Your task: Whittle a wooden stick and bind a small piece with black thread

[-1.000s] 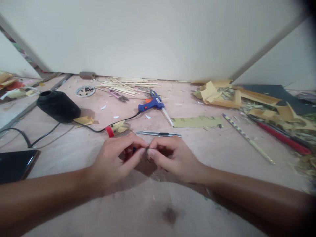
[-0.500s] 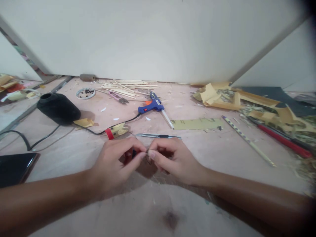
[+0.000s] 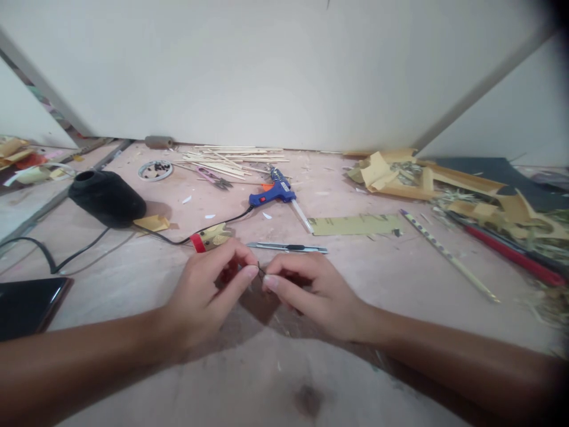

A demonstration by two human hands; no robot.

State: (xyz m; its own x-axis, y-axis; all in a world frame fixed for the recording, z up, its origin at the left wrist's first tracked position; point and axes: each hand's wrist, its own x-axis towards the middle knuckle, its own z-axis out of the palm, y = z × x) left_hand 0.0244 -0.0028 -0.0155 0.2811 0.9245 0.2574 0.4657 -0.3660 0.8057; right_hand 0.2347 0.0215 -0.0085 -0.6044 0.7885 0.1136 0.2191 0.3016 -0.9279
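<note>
A thin dark thread (image 3: 261, 271) runs between my two hands in the middle of the view, looking looped or crossed between the fingertips. My left hand (image 3: 213, 284) pinches one part of it between thumb and forefinger. From the other side, my right hand (image 3: 311, 287) grips it in the same kind of pinch, a small gap from the left. Just beyond the fingers lies a craft knife (image 3: 288, 247). Partly behind my left hand is a small yellowish piece with a red band (image 3: 208, 237).
A blue glue gun (image 3: 278, 190) with its cord lies farther back, near pink-handled snips (image 3: 214, 178) and thin wooden sticks (image 3: 235, 157). A black thread cone (image 3: 106, 198) and a phone (image 3: 31, 302) are at left. Sandpaper (image 3: 355, 225), a pencil (image 3: 448, 255) and scraps (image 3: 395, 175) lie right.
My fingertips have moved slightly apart, my left hand shifting a little left, so the dark thread between them shows more clearly. The objects around keep their places.
</note>
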